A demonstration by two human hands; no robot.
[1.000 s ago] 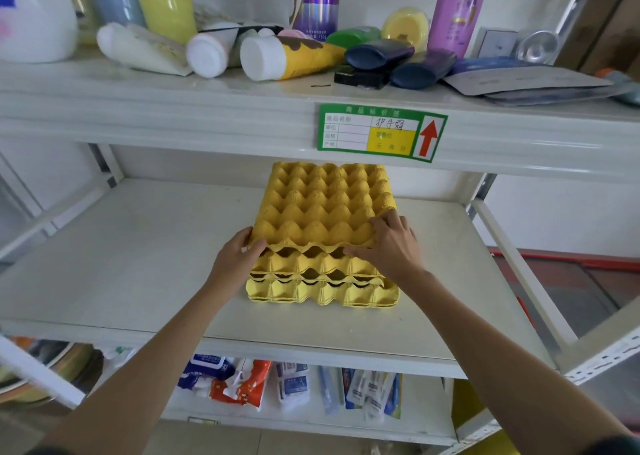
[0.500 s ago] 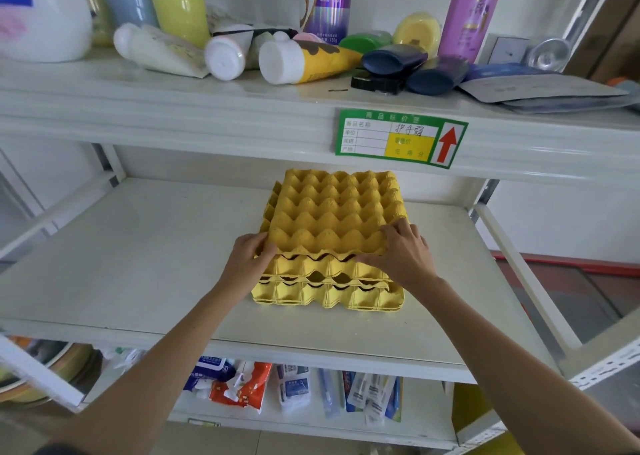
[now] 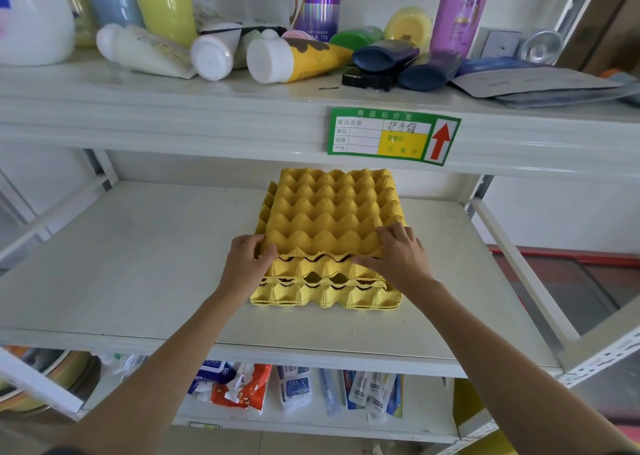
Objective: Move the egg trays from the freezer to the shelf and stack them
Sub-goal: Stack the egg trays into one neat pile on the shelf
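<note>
A stack of yellow egg trays (image 3: 325, 291) stands on the white middle shelf (image 3: 138, 267). The top egg tray (image 3: 332, 212) lies on the stack, shifted slightly right and back of the trays under it. My left hand (image 3: 247, 264) grips its front left corner, fingers curled over the edge. My right hand (image 3: 401, 253) holds its front right corner, thumb under the rim. Both forearms reach in from below. The freezer is out of view.
The upper shelf (image 3: 242, 115) close above carries bottles, tubes (image 3: 294, 59) and a green price tag (image 3: 393, 135). Packets (image 3: 242, 385) lie on the lower shelf. White side rails (image 3: 512, 257) bound the shelf right and left.
Both hands have eased the top tray down and slightly back onto the stack; the view has shifted a little, hands stay on the front corners.
</note>
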